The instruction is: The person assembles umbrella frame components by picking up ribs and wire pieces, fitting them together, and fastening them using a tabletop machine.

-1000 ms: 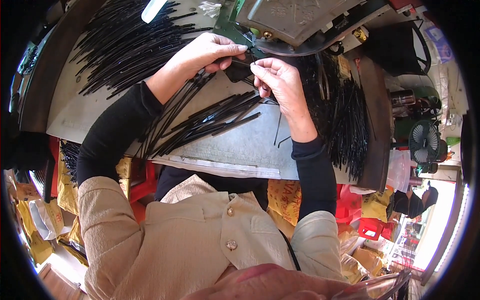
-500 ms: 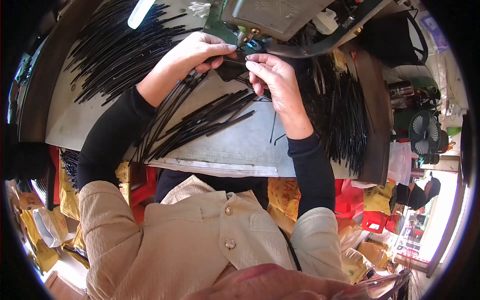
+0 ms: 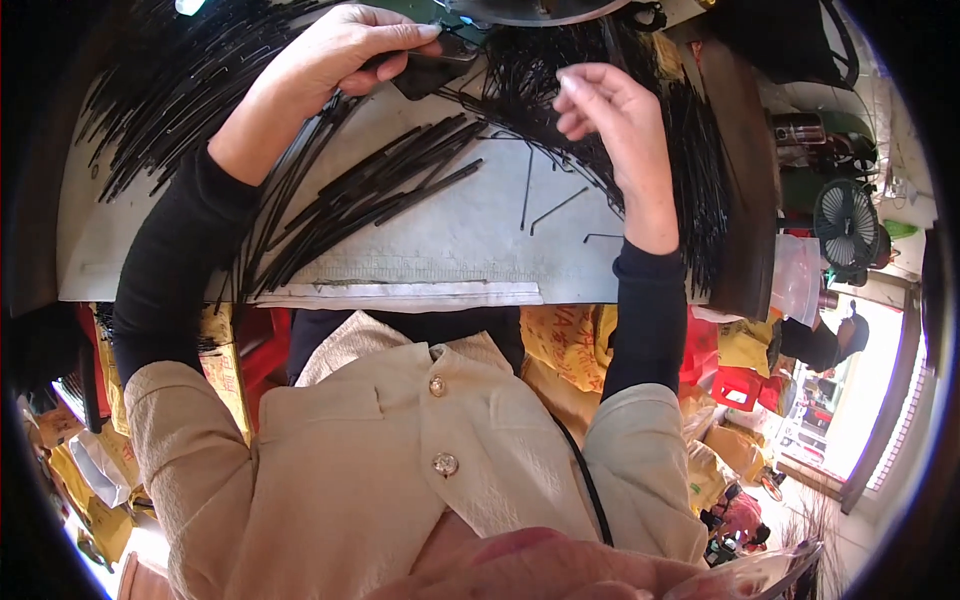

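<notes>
While a fan [image 3: 847,222] flanks the table [image 3: 440,232], left grip [image 3: 350,50] pinches a dark piece [image 3: 453,44], right grip [image 3: 615,115] together.

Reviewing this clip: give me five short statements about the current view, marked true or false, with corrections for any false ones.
1. The two hands are touching each other. False: the left hand and the right hand are apart.
2. Thin black rods lie in a bundle on the table. True.
3. The fan is on the person's left. False: the fan is on the right.
4. Black sleeves cover both forearms, leaving the hands bare. True.
5. The strip along the table's near edge is green. False: the strip is white.
</notes>
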`<state>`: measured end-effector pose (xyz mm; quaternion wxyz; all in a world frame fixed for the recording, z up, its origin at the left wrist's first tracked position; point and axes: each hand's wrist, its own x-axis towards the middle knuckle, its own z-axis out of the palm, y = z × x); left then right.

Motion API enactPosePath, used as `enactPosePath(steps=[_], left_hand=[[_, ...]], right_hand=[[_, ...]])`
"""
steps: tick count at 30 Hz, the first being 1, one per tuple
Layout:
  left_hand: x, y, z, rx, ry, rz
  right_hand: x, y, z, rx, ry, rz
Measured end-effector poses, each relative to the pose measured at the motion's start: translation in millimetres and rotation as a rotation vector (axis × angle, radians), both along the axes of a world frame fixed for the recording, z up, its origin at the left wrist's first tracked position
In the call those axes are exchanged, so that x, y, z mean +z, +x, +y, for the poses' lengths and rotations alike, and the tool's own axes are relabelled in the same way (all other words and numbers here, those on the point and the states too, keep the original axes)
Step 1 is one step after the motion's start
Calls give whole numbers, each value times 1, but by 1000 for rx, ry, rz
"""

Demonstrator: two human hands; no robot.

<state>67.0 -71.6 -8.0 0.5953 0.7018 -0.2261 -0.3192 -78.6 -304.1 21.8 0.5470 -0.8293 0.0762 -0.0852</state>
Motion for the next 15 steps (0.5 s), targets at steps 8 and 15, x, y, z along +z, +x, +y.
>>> enactPosePath(steps=[8, 15], left_hand=[[-3, -9, -2, -26, -9, -104], [-3, -13, 3, -49, -38, -100]], right_hand=[[-3, -41, 24, 0, -858, 154], [-11, -38, 24, 6, -895, 134]])
